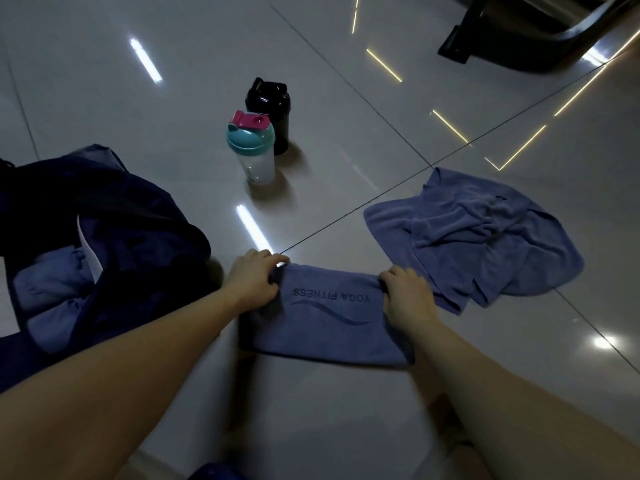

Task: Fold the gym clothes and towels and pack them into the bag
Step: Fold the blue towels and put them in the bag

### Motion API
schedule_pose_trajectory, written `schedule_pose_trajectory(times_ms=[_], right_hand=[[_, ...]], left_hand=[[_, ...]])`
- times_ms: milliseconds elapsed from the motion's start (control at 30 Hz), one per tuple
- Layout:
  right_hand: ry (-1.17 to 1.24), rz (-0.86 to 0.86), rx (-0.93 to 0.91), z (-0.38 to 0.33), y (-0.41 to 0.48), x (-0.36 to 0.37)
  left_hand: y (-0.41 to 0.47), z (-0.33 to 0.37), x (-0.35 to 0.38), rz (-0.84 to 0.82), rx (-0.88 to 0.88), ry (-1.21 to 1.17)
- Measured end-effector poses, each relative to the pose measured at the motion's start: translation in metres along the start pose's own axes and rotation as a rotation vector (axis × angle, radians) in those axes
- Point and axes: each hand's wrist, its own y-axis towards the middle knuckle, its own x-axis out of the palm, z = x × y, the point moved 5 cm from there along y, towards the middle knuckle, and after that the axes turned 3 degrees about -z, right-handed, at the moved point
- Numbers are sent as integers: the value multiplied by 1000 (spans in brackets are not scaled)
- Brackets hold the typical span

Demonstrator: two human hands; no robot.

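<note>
A folded blue towel (329, 320) printed "YOGA FITNESS" lies on the glossy tiled floor in front of me. My left hand (254, 280) grips its far left corner, and my right hand (405, 294) grips its far right corner. A second blue towel (474, 233) lies crumpled and unfolded just beyond and to the right, touching the folded one. The dark navy bag (114, 220) sits open at the left, with blue folded cloth (52, 285) showing inside it.
Two shaker bottles stand on the floor beyond my hands: a clear bottle (258, 150) with a teal and pink lid, and a black bottle (272, 112) behind it. A black equipment base (512, 43) occupies the top right corner.
</note>
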Motion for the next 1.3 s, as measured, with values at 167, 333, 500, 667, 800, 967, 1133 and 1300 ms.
schedule_pose_trajectory(times_ms=[167, 333, 500, 667, 800, 967, 1133, 1300], right_hand=[[-45, -43, 74, 7, 1, -8], [39, -147, 104, 18, 6, -10], [443, -171, 219, 30, 5, -12], [637, -194, 229, 39, 9, -13], [346, -39, 341, 46, 10, -19], [190, 162, 61, -19, -20, -22], [-99, -225, -266, -42, -81, 52], [-260, -312, -102, 5, -114, 63]], left_hand=[[5, 8, -7, -60, -4, -106], [-1, -4, -13, -158, -134, -725], [-11, -17, -14, -269, -255, -1025], [-16, -21, -20, -220, -344, -1115], [-16, -42, -28, 259, -418, -592], [-42, 20, 16, 328, 119, 73], [-61, 20, 76, 64, 90, 216], [-66, 1, 73, 26, 81, 276]])
